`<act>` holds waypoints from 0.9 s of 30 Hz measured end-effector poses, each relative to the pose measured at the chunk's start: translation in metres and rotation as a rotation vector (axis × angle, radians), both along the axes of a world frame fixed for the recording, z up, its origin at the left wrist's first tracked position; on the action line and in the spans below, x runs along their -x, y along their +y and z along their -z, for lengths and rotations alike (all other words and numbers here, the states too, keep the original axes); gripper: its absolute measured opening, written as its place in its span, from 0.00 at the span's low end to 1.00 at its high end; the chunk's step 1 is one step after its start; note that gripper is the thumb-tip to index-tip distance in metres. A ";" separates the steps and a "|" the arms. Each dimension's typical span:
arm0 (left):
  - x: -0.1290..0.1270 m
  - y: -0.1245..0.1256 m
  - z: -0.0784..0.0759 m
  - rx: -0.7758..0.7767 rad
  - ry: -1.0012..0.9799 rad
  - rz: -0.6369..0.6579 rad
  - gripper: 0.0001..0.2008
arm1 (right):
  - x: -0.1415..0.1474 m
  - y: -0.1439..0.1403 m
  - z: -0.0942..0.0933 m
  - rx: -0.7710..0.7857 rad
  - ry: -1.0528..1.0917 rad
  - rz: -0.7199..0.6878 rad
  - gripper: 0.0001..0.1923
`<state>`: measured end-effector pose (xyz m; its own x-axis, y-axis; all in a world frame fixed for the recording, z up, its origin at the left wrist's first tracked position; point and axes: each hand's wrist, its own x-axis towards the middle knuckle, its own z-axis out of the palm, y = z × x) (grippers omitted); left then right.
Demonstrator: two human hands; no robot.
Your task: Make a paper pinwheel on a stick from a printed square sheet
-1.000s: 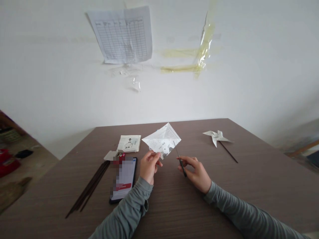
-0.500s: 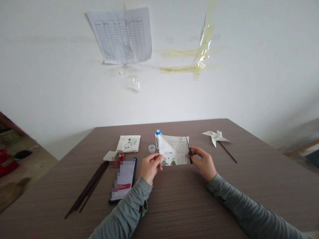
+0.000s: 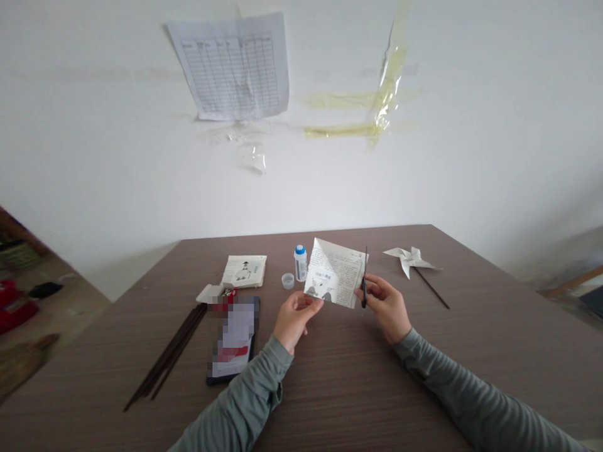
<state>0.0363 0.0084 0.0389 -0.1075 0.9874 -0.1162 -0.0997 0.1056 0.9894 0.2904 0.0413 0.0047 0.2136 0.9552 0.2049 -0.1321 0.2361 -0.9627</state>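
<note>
A square of printed paper [image 3: 336, 274] is held up above the table, tilted, with text and a small drawing facing me. My left hand [image 3: 295, 318] pinches its lower left edge between thumb and fingers. At the paper's right edge, my right hand [image 3: 385, 306] is closed around black-handled scissors [image 3: 364, 285], whose blades point upward along that edge. The right fingertips also touch the paper. Just left of the paper stands a glue bottle [image 3: 300, 263] with a blue top, its clear cap [image 3: 287, 280] lying beside it.
A paper pinwheel [image 3: 411, 259] on a dark stick lies at the right. To the left are a stack of paper squares [image 3: 244, 271], several dark sticks [image 3: 167, 355], a small red item [image 3: 225, 299] and a phone [image 3: 234, 342]. The wall rises behind the table [image 3: 330, 389].
The paper has turned clockwise and its top left corner has risen, uncovering the glue bottle. My left hand has shifted slightly right; the scissors now stand more upright.
</note>
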 end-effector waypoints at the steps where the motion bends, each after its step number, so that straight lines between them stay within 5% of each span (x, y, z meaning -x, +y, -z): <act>1: -0.003 -0.001 0.001 0.009 -0.009 0.029 0.24 | 0.003 -0.001 0.000 0.002 0.008 -0.003 0.33; 27: -0.008 -0.002 0.016 0.018 -0.072 0.137 0.23 | 0.024 -0.013 0.001 0.059 0.108 -0.085 0.32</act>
